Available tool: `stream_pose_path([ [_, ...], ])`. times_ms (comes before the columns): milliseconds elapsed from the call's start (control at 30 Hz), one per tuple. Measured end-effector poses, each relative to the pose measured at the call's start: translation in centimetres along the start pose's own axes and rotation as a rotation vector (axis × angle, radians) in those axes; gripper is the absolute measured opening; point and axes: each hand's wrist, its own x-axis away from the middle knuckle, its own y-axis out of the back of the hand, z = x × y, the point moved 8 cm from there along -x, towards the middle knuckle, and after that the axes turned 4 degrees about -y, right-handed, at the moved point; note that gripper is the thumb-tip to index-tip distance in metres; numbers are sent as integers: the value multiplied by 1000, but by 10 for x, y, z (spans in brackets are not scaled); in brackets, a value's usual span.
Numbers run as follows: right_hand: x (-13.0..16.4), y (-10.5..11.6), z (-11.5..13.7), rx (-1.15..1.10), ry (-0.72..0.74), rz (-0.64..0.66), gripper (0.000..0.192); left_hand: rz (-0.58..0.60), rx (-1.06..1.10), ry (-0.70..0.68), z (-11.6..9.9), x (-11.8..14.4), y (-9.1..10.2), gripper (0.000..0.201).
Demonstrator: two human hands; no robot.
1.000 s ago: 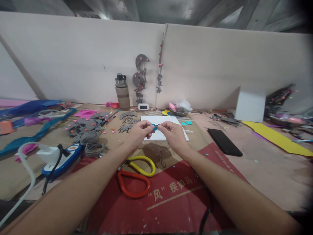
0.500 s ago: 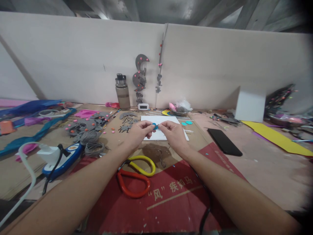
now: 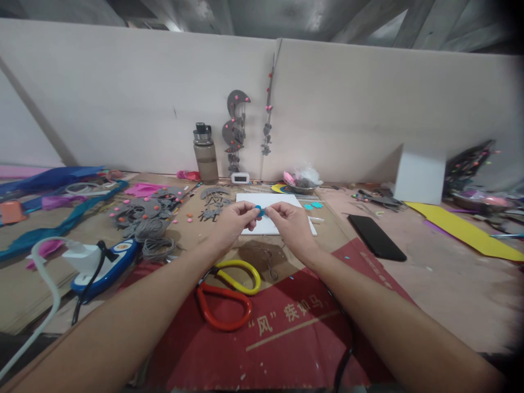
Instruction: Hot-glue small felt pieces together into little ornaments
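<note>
In front of me, over a white board (image 3: 270, 225), my two hands meet at a small blue piece (image 3: 258, 210). My left hand (image 3: 238, 219) pinches this piece between thumb and fingers. Close against its right edge, the fingertips of my right hand (image 3: 289, 221) are pressed together; what they grip is too small to make out. A thin grey cord (image 3: 271, 265) shows below the hands, and I cannot tell whether it hangs from them. Scissors with one yellow and one red handle (image 3: 226, 327) lie nearer to me, their blades hidden under my left forearm.
Teal cut-outs (image 3: 316, 205) and a black phone (image 3: 375, 238) lie to the right. Leftward are grey cut shapes (image 3: 135, 212), cord coils (image 3: 158, 248) and a blue power strip (image 3: 106, 267). A bottle (image 3: 205, 158) stands at the wall. Red-printed cardboard (image 3: 286, 349) covers the near table.
</note>
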Motion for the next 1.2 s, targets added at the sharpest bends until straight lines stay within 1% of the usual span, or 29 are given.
stream_pose_path([
  [333, 2, -3, 1, -6, 4, 6, 25, -47, -17, -4, -2, 1, 3, 17],
  [467, 1, -3, 0, 4, 1, 6, 24, -49, -14, -15, -1, 0, 4, 18],
  [600, 0, -1, -1, -7, -11, -1, 21, -1, 1, 0, 1, 0, 1, 21],
  [700, -2, 2, -3, -33, -31, -13, 18, 55, 19, 60, 3, -1, -3, 23],
  [833, -5, 3, -5, -67, -28, -4, 16, 92, 30, 132, 3, -1, -5, 24],
  [933, -6, 3, -5, -43, 1, 8, 15, 113, 27, 182, 4, -1, -6, 25],
  [1067, -6, 5, -2, 28, 79, -10, 14, 117, 52, 168, -1, -1, -6, 23],
  [1200, -3, 5, 2, 124, 152, -18, 14, 134, 85, 169, -6, 2, -10, 22],
])
